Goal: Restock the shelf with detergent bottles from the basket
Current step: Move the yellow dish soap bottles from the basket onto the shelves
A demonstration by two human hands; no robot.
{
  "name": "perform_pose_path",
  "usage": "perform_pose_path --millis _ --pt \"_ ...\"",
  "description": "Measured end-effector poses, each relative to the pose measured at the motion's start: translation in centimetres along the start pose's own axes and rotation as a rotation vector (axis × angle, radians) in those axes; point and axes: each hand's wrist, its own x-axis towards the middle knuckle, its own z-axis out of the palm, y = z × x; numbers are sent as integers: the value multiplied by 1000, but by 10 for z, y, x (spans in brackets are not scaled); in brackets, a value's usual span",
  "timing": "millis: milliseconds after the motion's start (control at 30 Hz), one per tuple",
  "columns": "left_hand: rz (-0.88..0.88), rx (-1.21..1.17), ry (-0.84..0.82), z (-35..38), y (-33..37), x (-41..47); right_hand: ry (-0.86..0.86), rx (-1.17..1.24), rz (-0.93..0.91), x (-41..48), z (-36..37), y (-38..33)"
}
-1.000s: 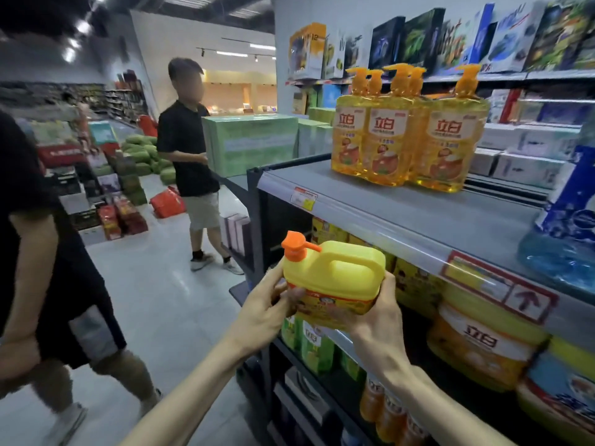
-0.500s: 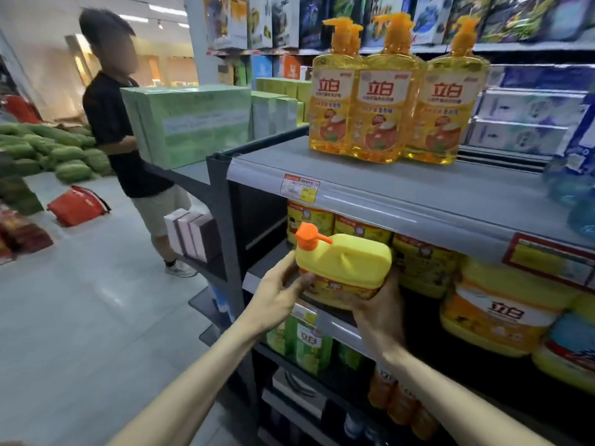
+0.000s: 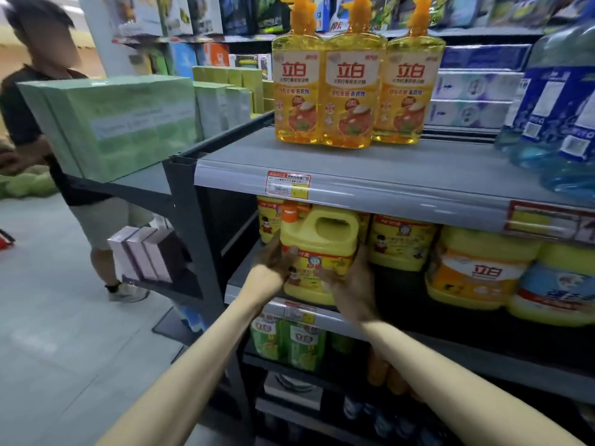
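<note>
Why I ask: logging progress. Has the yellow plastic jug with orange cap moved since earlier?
Yes: the yellow plastic jug went in under the grey metal shelf.

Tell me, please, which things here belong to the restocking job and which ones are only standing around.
Job:
- yellow plastic handled jug with orange cap, gripped by left hand and right hand
- grey metal second shelf
- matching yellow jugs already there

Just around:
- three amber pump bottles
- pale green cardboard boxes
- blue water jugs
- green bottles
</note>
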Motion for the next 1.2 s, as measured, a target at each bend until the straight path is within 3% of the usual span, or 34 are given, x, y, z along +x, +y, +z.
perform_pose_path --millis 200,333,600,767,1200 --pt "-29 38 -19 0 -18 -1 -24 -95 -6 -6 -3 2" --pt "-48 107 -82 -5 -29 -15 -34 -145 88 -16 -10 20" --pt "-122 187 -94 -7 -40 -30 107 -221 106 -23 -14 32" --pt "-172 149 -73 -10 -41 -28 186 -184 92 -18 3 35" --pt "-178 170 54 -40 -45 26 146 -227 20 20 66 25"
